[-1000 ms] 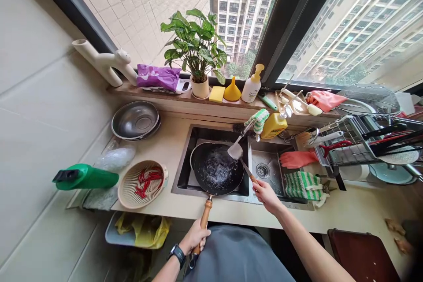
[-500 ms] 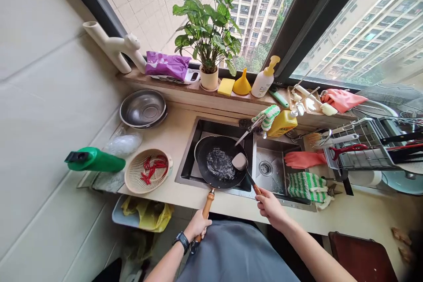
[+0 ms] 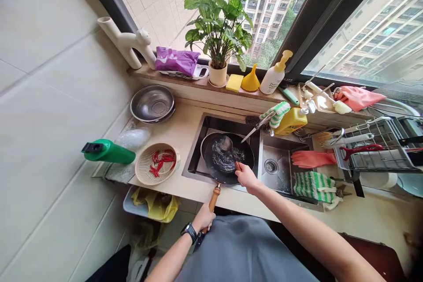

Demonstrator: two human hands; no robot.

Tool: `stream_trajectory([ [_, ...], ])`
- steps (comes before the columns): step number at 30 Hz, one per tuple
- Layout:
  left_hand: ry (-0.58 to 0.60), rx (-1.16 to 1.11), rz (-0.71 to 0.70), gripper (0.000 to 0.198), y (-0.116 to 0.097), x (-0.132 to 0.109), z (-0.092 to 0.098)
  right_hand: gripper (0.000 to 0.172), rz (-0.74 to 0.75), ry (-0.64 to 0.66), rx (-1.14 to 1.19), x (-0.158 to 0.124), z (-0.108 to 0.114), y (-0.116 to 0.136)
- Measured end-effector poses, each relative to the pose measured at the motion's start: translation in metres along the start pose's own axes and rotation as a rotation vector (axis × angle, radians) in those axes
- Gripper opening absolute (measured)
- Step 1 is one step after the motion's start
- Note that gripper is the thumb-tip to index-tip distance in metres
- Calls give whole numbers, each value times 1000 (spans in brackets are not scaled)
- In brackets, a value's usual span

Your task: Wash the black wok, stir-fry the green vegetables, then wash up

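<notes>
The wet contents of the wok [image 3: 228, 158] at the center are too blurred to make out, the label on the yellow bottle [image 3: 291, 122] at 1 o'clock is too small to read, and the dish rack [image 3: 373, 150] at 3 o'clock and a dark red case [image 3: 373, 257] at 5 o'clock are cut off at the edge of view.

Bare steel basin [image 3: 274, 176] open just right of the right hand [image 3: 246, 175], wok [image 3: 228, 158] rim blocking left, yellow bottle [image 3: 291, 121] beyond
</notes>
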State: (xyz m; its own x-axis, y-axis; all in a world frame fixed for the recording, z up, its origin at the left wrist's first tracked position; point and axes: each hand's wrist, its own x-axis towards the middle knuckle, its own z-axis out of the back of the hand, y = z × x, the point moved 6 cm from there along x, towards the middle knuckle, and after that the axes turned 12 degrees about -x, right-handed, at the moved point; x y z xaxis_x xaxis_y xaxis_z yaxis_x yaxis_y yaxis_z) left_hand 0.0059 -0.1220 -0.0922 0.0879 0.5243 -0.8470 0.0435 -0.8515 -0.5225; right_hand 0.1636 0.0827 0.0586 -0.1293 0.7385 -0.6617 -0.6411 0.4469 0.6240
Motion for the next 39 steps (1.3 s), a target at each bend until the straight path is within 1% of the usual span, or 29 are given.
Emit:
stream_trajectory([
  [2,-31,-1,6,37,-1,0,1,22,129,-10,-194,-5,1,2],
  [4,-55,9,24,34,0,0,1,35,262,22,-365,-15,0,2],
  [7,-66,16,28,33,-1,0,2,50,442,117,-577,-39,2,-4],
  [9,-62,18,20,32,-1,1,2,54,501,187,-731,-58,12,-15],
  [12,-60,35,29,29,1,1,3,51,483,237,-971,-83,40,-36],
  [14,-63,46,37,27,3,0,4,49,462,212,-1133,-95,63,-49],
  [16,-64,51,33,24,3,-1,4,49,447,158,-1302,-101,80,-57],
  [18,-61,58,21,22,2,-2,4,53,436,89,-1461,-101,89,-63],
  [21,-53,70,4,20,-1,-4,5,58,404,-17,-1628,-90,88,-66],
  [25,-67,89,-9,20,-6,-5,5,58,372,-106,-1691,-62,79,-61],
  [29,-81,118,-14,21,-7,-6,4,60,379,-134,-1676,-33,70,-50],
  [32,-97,114,-23,20,-6,-6,4,61,389,-147,-1645,-18,64,-45],
  [35,-109,119,-39,20,-6,-4,5,63,389,-130,-1606,-13,60,-48],
  [39,-101,122,-30,20,-5,-3,5,63,362,-67,-1552,-28,63,-60],
])
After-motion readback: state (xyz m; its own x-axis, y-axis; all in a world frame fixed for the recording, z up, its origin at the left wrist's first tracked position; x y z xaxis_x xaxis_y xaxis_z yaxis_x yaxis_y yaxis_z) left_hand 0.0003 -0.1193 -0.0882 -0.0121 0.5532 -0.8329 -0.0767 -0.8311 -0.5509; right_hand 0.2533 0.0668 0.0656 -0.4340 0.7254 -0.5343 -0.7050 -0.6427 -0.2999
